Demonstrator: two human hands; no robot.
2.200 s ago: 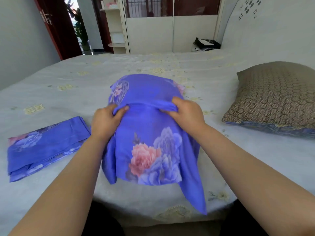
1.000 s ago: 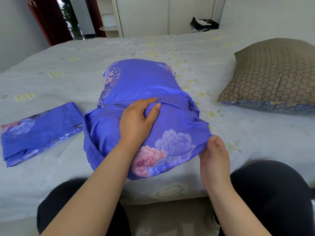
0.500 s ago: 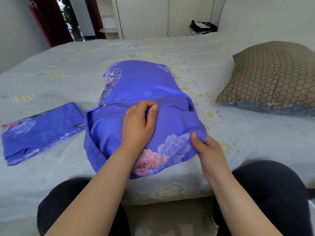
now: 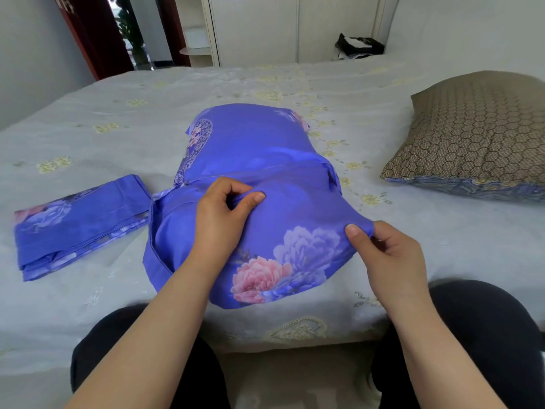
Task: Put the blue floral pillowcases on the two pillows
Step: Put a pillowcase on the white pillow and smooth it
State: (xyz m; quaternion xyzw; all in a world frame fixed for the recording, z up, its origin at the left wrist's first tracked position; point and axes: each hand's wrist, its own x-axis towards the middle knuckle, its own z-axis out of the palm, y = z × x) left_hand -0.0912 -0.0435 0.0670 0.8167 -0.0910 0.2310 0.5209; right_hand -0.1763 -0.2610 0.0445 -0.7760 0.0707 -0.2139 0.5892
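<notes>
- Pale grey bedspread with yellow embroidered flowers covers the wide bed, and white wardrobe doors stand behind it in the head view.
- Dead centre on that bedspread lies the pillow in the blue floral pillowcase with pink and lilac peonies, its near end close to the bed edge.
- Left hand sits on top of the covered pillow, thumb and curled fingers pinching a fold of the blue cloth.
- Right hand is at the pillow's near right corner, thumb on top, fingers curled under, gripping the pillowcase edge.
- Left of the covered pillow, flat on the bedspread, lies the second folded blue floral pillowcase, just beside it.
- Right of the covered pillow, well apart, rests the brown honeycomb-patterned pillow with a blue patterned underside, still bare.
- Black bag sits beyond the bed's far side.
</notes>
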